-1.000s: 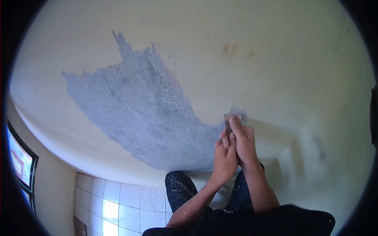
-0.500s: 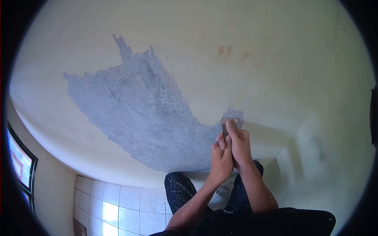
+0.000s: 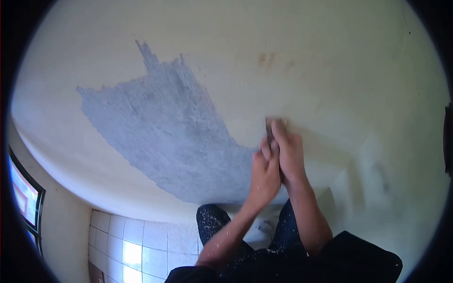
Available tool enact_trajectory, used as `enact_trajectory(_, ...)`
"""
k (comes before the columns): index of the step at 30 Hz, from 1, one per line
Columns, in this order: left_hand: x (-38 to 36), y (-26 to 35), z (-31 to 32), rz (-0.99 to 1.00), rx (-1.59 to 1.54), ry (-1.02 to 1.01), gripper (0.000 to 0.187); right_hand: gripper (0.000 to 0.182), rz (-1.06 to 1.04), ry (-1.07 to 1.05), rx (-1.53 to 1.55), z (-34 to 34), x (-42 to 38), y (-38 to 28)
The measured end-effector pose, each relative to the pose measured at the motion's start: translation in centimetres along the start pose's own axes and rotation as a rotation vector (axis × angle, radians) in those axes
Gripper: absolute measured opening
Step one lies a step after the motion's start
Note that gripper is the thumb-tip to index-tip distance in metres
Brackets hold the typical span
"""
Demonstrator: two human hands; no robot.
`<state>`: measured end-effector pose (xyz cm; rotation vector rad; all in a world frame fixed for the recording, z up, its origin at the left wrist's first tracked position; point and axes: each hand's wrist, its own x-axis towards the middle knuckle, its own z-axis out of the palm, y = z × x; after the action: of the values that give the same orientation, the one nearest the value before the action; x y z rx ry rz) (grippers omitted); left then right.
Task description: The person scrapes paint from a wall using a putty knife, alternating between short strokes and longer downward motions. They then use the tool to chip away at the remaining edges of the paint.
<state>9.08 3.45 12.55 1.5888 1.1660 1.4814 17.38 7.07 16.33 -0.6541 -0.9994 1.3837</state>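
Observation:
A scraper (image 3: pixel 270 126) with a flat, worn blade is pressed against the cream-painted wall (image 3: pixel 245 89), its blade edge slightly blurred. My right hand (image 3: pixel 290 153) wraps round it, thumb laid along the blade. Below and to the left, my left hand (image 3: pixel 265 177) closes on the lower part of the same tool, fingers against the right hand. Most of the handle is hidden by both hands. A large bare grey patch (image 3: pixel 165 127) with ragged edges spreads over the wall to the left of the hands.
Brownish stains (image 3: pixel 266 60) mark the wall above the hands. White floor tiles (image 3: pixel 151 240) show at lower left, with a window (image 3: pixel 26 198) at the left edge. Pale flakes dot my dark trousers (image 3: pixel 214 224). A dark object (image 3: pixel 448 141) stands at the right edge.
Both hands and the scraper have moved up the wall together. The scraper's blade has passed over the top of the small grey area onto cream paint.

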Motion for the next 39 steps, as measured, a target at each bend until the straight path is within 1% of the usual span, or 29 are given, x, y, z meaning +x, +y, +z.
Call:
enact_trajectory(2, -0.1, -2.7, 0.2, 0.161, 0.032, 0.024, 0.045, 0.044, 0.055, 0.045, -0.046, -1.1, -1.0, 2.6)
enact_trajectory(4, 0.0, -4.5, 0.1, 0.299, 0.128, 0.056, 0.055, 0.045, 0.039, 0.028, 0.020, 0.1, -0.5, 1.6)
enact_trajectory(5, 0.1, -3.1, 0.0, 0.220, 0.103, 0.040, 0.051, 0.046, 0.048, 0.035, 0.044, 0.3, -0.5, 1.0)
enact_trajectory(6, 0.3, -1.7, -0.1, 0.141, 0.079, 0.025, 0.047, 0.048, -0.021, 0.002, 0.030, 0.3, 0.5, 0.3)
enact_trajectory(7, 0.6, -0.3, -0.2, 0.063, 0.055, 0.013, 0.042, 0.049, -0.047, -0.001, 0.013, 1.9, 0.4, -1.9)
enact_trajectory(8, 0.4, 1.5, -0.3, -0.089, -0.091, 0.020, 0.027, 0.049, -0.024, -0.001, -0.001, 1.3, -0.1, -1.5)
enact_trajectory(9, 0.0, 0.0, 0.0, -0.033, -0.052, 0.032, 0.030, 0.050, -0.017, -0.014, -0.011, 0.7, 0.0, -0.8)
enact_trajectory(11, -0.8, -3.1, 0.7, 0.079, 0.029, 0.062, 0.039, 0.052, 0.087, 0.121, -0.088, -1.2, -1.1, 3.1)
enact_trajectory(12, -1.0, -3.9, 1.1, 0.059, -0.116, 0.079, 0.035, 0.054, 0.098, 0.045, -0.003, -1.0, -1.7, 3.5)
enact_trajectory(13, -1.2, -4.6, 1.3, 0.027, -0.269, 0.091, 0.031, 0.054, 0.067, 0.040, -0.012, -0.9, -1.2, 3.2)
enact_trajectory(15, 0.6, -2.0, 0.1, 0.119, -0.014, 0.051, 0.032, 0.053, 0.029, 0.048, -0.048, -0.1, 0.0, 0.5)
enact_trajectory(16, 1.3, 1.4, -0.6, -0.168, -0.150, -0.026, 0.032, 0.053, -0.013, 0.003, -0.019, 1.2, -0.1, -1.8)
enact_trajectory(19, 0.8, -0.5, 0.2, -0.057, -0.149, 0.045, 0.031, 0.051, 0.053, 0.039, -0.019, -0.2, -0.5, 0.5)
enact_trajectory(20, -0.2, -4.2, 2.0, 0.125, -0.168, 0.173, 0.032, 0.049, 0.115, 0.078, -0.051, -1.0, -1.3, 2.2)
enact_trajectory(22, 0.1, -4.9, 2.7, 0.185, -0.180, 0.240, 0.035, 0.049, 0.129, 0.058, -0.018, -0.9, -1.3, 2.7)
enact_trajectory(23, 0.4, -3.2, 2.5, 0.216, -0.184, 0.273, 0.037, 0.049, 0.140, 0.056, -0.010, -0.6, -1.6, 2.1)
enact_trajectory(24, 0.1, -1.4, 1.3, -0.007, -0.257, 0.152, 0.036, 0.049, 0.102, 0.057, 0.014, -0.1, -1.2, 0.9)
enact_trajectory(27, -0.5, -0.5, 1.2, -0.209, -0.349, 0.058, 0.036, 0.050, 0.051, 0.011, 0.004, -0.4, -1.1, 0.7)
enact_trajectory(28, -1.3, -0.8, 1.7, -0.190, -0.356, 0.090, 0.037, 0.051, 0.095, 0.027, -0.003, -0.7, -1.6, 1.1)
enact_trajectory(31, -0.7, -0.8, 1.3, -0.070, -0.257, 0.119, 0.036, 0.052, 0.129, 0.092, -0.027, -1.0, -1.7, 2.2)
enact_trajectory(32, -0.5, -0.4, 1.1, -0.036, -0.212, 0.115, 0.038, 0.051, 0.093, 0.057, -0.020, -0.7, -1.4, 1.4)
enact_trajectory(34, 0.5, 0.8, 0.7, -0.170, -0.290, 0.035, 0.035, 0.051, 0.026, -0.004, -0.011, 0.2, -0.6, -1.3)
enact_trajectory(35, 0.5, 1.1, 0.5, -0.237, -0.321, -0.004, 0.034, 0.050, 0.050, 0.008, -0.003, -0.2, -1.1, -0.7)
enact_trajectory(36, 0.1, 0.5, 0.9, -0.163, -0.332, 0.034, 0.034, 0.049, 0.059, 0.010, 0.003, -0.6, -1.0, 0.1)
enact_trajectory(37, -0.6, -1.6, 1.8, -0.086, -0.312, 0.110, 0.033, 0.048, 0.071, 0.011, 0.013, -0.8, -1.3, 0.7)
enact_trajectory(38, -0.8, -4.6, 2.9, 0.001, -0.289, 0.188, 0.033, 0.045, 0.111, 0.114, 0.031, -0.4, -2.0, 1.2)
enact_trajectory(39, -0.1, -4.3, 2.8, 0.085, -0.220, 0.202, 0.033, 0.045, 0.098, 0.091, 0.039, -0.2, -1.5, 0.9)
